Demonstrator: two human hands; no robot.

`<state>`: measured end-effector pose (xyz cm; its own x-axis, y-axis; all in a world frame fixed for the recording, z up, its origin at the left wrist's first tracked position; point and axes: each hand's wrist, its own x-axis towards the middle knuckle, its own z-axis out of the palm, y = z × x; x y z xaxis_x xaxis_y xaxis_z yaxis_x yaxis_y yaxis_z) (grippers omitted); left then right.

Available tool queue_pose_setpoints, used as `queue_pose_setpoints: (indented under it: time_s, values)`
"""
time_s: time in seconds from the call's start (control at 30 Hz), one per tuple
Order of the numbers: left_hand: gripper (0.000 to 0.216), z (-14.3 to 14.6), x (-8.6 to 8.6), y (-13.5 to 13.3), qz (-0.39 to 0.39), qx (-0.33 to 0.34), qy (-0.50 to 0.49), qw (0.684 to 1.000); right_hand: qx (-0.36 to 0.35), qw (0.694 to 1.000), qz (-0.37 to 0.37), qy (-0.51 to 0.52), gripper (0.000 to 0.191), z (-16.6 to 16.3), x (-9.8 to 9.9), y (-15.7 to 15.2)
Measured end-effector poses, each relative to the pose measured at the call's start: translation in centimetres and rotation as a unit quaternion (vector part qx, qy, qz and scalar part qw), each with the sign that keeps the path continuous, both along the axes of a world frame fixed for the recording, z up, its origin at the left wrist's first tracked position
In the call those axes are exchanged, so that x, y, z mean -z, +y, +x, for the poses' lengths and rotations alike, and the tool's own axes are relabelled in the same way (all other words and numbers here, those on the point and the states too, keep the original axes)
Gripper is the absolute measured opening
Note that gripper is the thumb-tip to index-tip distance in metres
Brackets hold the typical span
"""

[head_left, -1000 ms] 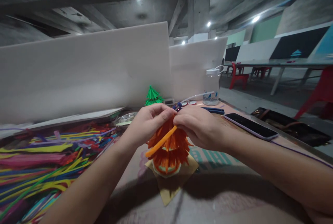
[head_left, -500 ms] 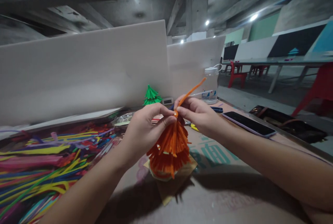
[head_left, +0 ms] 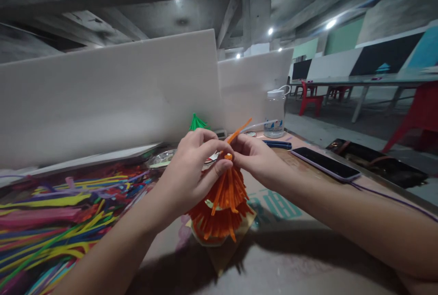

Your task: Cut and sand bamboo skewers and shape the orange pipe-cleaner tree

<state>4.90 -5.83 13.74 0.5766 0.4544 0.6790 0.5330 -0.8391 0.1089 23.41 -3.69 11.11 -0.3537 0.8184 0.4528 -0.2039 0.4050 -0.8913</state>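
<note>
A small tiered tree of orange pipe cleaners [head_left: 219, 229] stands upright on a pale base in front of me. My left hand [head_left: 196, 162] pinches the tree's tip between thumb and index finger, from the left. From the other side my right hand [head_left: 256, 155] closes its fingertips around a loose orange pipe cleaner [head_left: 244, 126] at the same tip. Its free end points up and to the right, behind the fingers. A small whitish spot shows at the top of the tree between both hands. Part of the upper tier is hidden behind my left thumb.
Loose coloured pipe cleaners [head_left: 65, 215] are heaped at the left. A small green tree [head_left: 196, 122] stands behind my hands, before a white board [head_left: 112, 98]. A lidded clear bottle [head_left: 274, 114] and a phone [head_left: 325, 163] are on the right.
The orange pipe cleaner's free end has dropped lower and shortened in view. My left fingers have moved over the tip, and the tree has turned and shifted slightly toward me.
</note>
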Motion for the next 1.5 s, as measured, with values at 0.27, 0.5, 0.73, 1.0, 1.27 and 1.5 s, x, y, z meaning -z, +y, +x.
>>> queue_pose_setpoints:
  time_s: [0.27, 0.5, 0.73, 1.0, 1.27, 1.5]
  values:
    - [0.024, -0.2, -0.1, -0.1, 0.068, -0.051, 0.017, 0.996, 0.009, 0.998, 0.067, -0.018, 0.010, 0.2, -0.1, -0.7]
    - [0.026, -0.4, -0.3, 0.2, 0.041, -0.044, -0.019, 0.998, 0.023, 0.986, 0.146, -0.074, 0.018, 0.6, 0.0, -0.7]
    - [0.035, -0.8, -0.9, -0.3, -0.161, -0.006, -0.109, 0.981, 0.050, 0.978, 0.179, -0.098, 0.014, 0.1, 0.3, -1.5]
    - [0.028, -0.2, -0.8, -2.0, -0.081, -0.025, -0.074, 0.994, 0.110, 0.953, 0.240, -0.150, 0.014, 0.3, -0.8, -2.4]
    - [0.051, -2.1, -1.7, -1.6, -0.195, 0.162, -0.116, 0.960, 0.116, 0.951, 0.251, -0.142, 0.011, 0.4, -0.8, -2.3]
    - [0.030, -1.1, -0.4, 2.2, -0.349, 0.138, -0.228, 0.898, 0.095, 0.972, 0.188, -0.106, 0.014, 0.5, 0.1, -0.5]
